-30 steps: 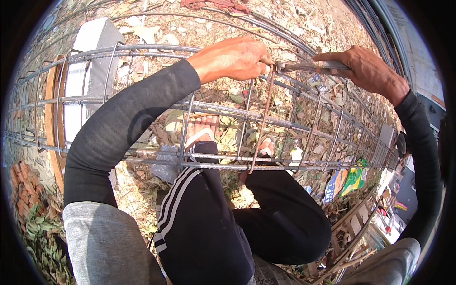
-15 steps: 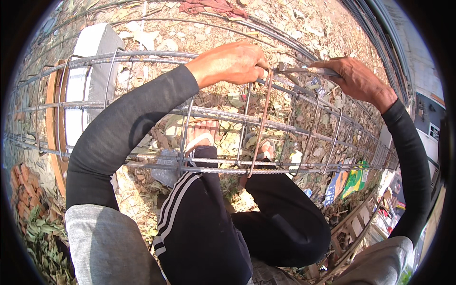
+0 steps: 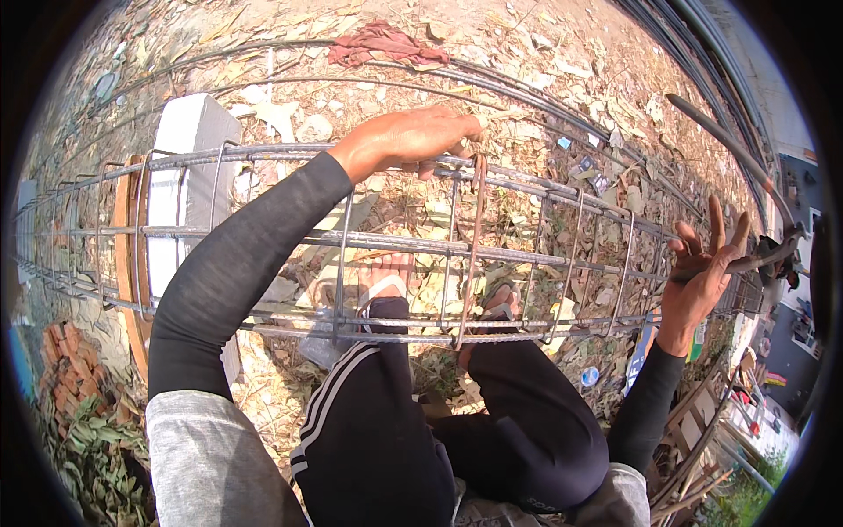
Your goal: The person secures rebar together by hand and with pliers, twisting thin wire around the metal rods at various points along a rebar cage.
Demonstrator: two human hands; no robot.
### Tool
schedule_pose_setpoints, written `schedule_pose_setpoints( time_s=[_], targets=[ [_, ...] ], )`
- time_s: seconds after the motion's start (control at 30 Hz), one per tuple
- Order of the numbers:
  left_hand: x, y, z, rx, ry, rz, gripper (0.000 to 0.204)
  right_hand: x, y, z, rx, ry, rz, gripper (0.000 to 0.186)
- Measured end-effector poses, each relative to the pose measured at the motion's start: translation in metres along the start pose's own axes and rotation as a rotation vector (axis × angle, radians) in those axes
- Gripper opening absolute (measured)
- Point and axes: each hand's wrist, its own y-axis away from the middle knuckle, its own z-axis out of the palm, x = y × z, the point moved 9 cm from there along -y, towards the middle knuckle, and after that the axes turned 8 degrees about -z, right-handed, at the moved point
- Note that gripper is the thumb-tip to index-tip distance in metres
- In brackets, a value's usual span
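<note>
A long cage of steel bars [image 3: 395, 238] crosses above my bent legs, with a rust-brown stirrup [image 3: 474, 228] among the grey ones. At that stirrup’s upper corner my left hand [image 3: 404, 140] is curled closed on the top bars; anything small inside its fingers is hidden. Out on the right, my right hand [image 3: 702, 268] has its fingers spread and raised. Long-handled metal pincers [image 3: 746, 154], their handles wide apart, rest against that hand, one arm crossing the palm and the other angled up past the cage.
A white block [image 3: 176, 211] and wooden board [image 3: 133, 325] stand at the cage’s left. Red cloth [image 3: 386, 44] and loose bars [image 3: 527, 88] lie beyond it. Bricks [image 3: 70, 369] are lower left; scrap wood [image 3: 685, 439] is lower right, among leaves and litter.
My right hand left the stirrup corner, moved right and down, and opened; the pincers swung upright with handles spread. My left hand stays at the corner, slightly lower in view.
</note>
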Motion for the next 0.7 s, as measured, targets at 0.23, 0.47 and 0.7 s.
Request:
schedule_pose_setpoints(
  time_s=[0.23,0.47,0.7],
  targets=[
    [0.001,0.005,-0.025,0.190,0.136,-0.031,0.072,-0.005,-0.030,-0.014,-0.094,-0.264,0.066,0.067],
    [0.003,0.031,-0.073,0.362,0.222,0.137,0.060,0.027,-0.020,0.063,-0.654,0.536,0.246,0.044],
    [0.007,0.017,-0.030,0.101,-0.093,0.088,0.050,0.027,-0.030,0.153,-1.199,0.829,-0.375,0.039]
  ],
)
